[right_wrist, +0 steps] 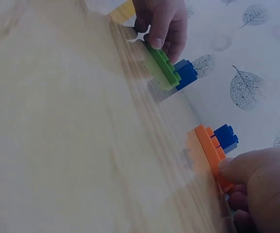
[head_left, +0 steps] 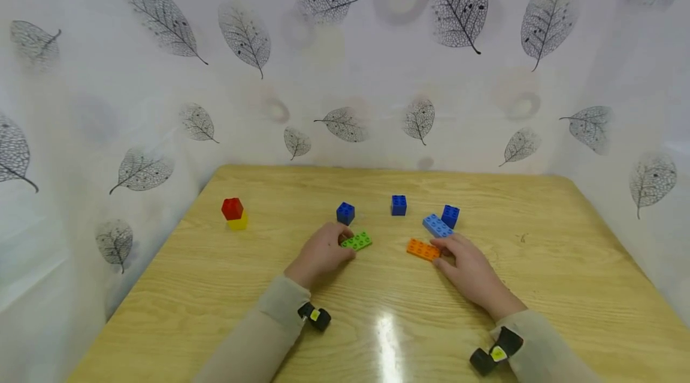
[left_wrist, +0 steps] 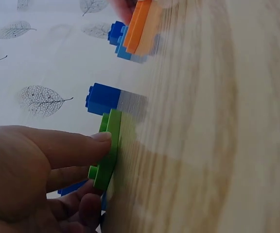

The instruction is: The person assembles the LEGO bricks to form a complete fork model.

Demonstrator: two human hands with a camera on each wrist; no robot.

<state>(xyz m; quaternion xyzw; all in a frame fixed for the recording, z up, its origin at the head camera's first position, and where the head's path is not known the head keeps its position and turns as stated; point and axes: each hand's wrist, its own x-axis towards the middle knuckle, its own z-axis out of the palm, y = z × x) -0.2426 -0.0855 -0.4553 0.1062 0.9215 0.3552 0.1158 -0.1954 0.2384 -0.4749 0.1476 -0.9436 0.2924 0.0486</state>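
My left hand (head_left: 326,249) pinches the left end of a flat green building brick (head_left: 357,241), thumb on the near side. In the left wrist view that green brick (left_wrist: 113,141) lies at the tabletop, studs facing away from the wood. On the other side, my right hand (head_left: 472,267) grips the right end of a flat orange brick (head_left: 422,249) between thumb and fingers. Just behind the orange brick sits a light blue brick (head_left: 436,225), close to the right fingers. A dark blue brick (head_left: 345,213) stands right behind the green one.
Another dark blue brick (head_left: 399,205) stands farther back between the hands. A third dark blue brick (head_left: 450,216) is beside the light blue one. At the left, a red brick (head_left: 232,208) sits atop a yellow brick (head_left: 238,221). A leaf-patterned curtain (head_left: 345,71) borders the wooden table (head_left: 566,239).
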